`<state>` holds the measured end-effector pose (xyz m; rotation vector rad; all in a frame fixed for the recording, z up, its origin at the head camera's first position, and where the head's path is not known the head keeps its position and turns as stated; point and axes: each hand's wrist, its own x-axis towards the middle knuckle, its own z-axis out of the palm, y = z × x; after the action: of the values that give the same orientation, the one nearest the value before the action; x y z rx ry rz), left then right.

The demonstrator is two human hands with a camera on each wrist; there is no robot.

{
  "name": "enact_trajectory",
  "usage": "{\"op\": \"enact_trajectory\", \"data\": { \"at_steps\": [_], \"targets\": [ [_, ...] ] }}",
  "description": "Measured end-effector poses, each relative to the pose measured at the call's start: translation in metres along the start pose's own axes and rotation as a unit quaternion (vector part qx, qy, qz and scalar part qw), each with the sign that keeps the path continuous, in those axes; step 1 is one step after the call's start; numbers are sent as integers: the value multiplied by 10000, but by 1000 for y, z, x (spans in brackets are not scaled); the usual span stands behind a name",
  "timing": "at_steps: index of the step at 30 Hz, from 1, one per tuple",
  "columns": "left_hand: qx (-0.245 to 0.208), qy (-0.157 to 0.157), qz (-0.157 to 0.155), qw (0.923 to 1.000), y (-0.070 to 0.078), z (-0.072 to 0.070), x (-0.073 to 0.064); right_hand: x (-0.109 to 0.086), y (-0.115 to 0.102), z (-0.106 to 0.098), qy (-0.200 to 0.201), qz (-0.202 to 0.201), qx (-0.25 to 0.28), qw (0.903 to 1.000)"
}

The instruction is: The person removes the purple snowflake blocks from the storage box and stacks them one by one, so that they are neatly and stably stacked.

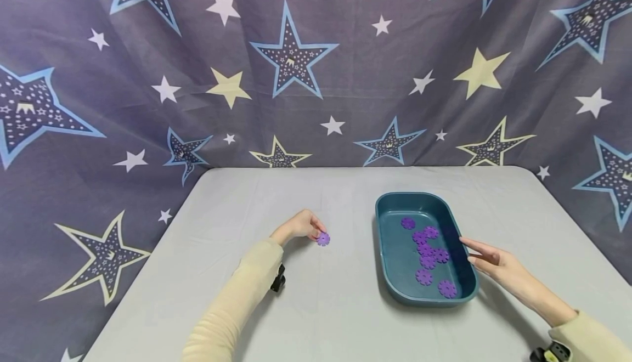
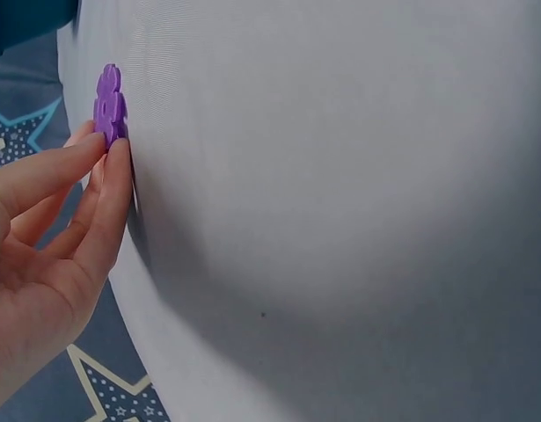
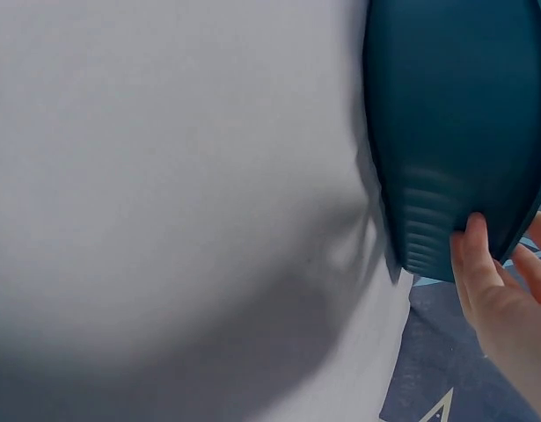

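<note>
My left hand [image 1: 302,225] pinches a small purple flower-shaped disc [image 1: 323,239] by its edge, left of the tray and low over the table. In the left wrist view the disc [image 2: 111,104] stands edge-on between thumb and fingertips. At the right side of the blue-green tray [image 1: 387,274], my right hand [image 1: 503,266] holds the rim with its fingertips. The right wrist view shows fingers [image 3: 478,242] against the tray's outer wall [image 3: 446,105], with others beside the rim. Several purple discs [image 1: 423,277] lie flat inside, some overlapping.
A pale grey cloth covers the table [image 1: 336,318]. Behind it and along its sides hangs a dark curtain [image 1: 345,77] printed with stars. The tray stands right of the table's middle, its long side running away from me.
</note>
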<state>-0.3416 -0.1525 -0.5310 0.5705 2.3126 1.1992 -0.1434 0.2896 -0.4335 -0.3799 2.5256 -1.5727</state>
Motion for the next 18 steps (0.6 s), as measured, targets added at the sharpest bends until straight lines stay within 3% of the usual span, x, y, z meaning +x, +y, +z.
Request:
{"op": "enact_trajectory", "data": {
  "at_steps": [2,3,5,6,7,10,12,16,18],
  "targets": [
    [156,73,31,9998,2,2,0,0,0,0,-10,-7,19,10000],
    [134,12,-47,9999,-11,2,8,0,1,0,-9,-7,24,10000],
    [308,90,-255,9992,-11,3,10,-1,1,0,-11,-6,42,10000],
    [294,71,-251,9992,-27,4,20,0,1,0,-20,-16,51,10000],
    [314,103,-141,9994,-31,4,22,0,1,0,-29,-24,68,10000],
    [311,163,-149,9993,-32,5,23,0,1,0,-46,-59,121,9999],
    [330,149,-116,9993,-24,4,19,0,1,0,-47,-75,128,9999],
    [514,108,-481,9975,10,2,1,0,1,0,-53,-63,107,9999],
    [470,88,-270,9985,9,1,-1,0,1,0,-45,-58,92,9999]
  ]
}}
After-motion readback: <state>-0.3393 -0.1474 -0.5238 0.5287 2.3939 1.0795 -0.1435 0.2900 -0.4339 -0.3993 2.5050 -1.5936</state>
